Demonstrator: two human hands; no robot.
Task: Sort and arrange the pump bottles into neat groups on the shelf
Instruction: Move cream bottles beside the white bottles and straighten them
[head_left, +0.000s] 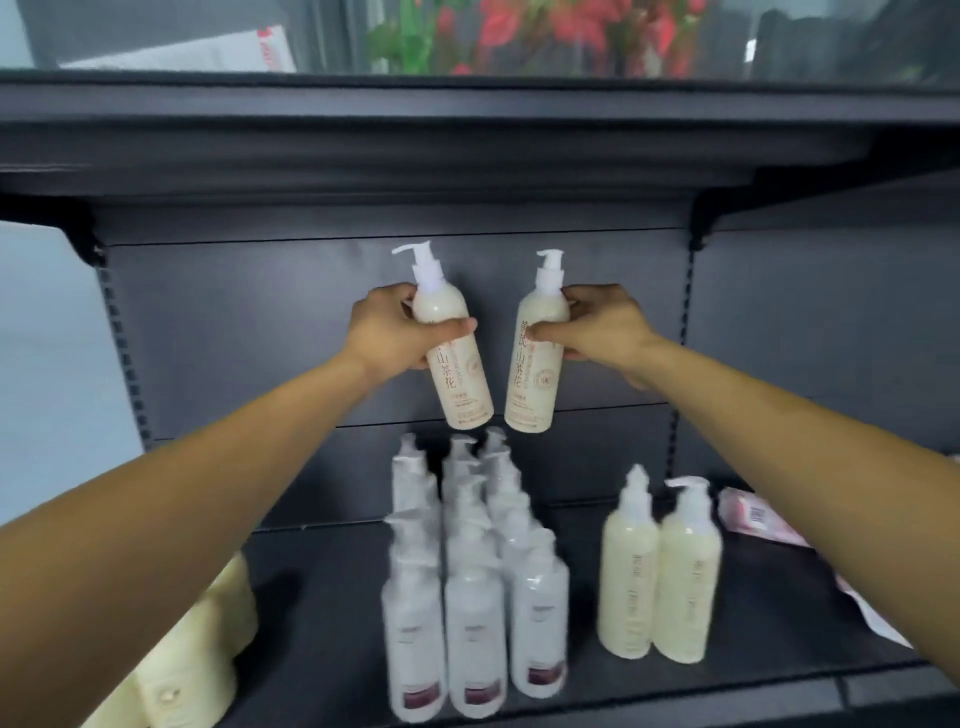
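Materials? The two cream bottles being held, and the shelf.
The left bottle and right bottle are likely smooth plastic: soft sheen, print straight on the body, white pump tops. The shelf is probably painted metal: dark matte finish, slotted uprights at the back.

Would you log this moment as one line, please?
left hand: holds cream plastic pump bottle | right hand: holds second cream pump bottle
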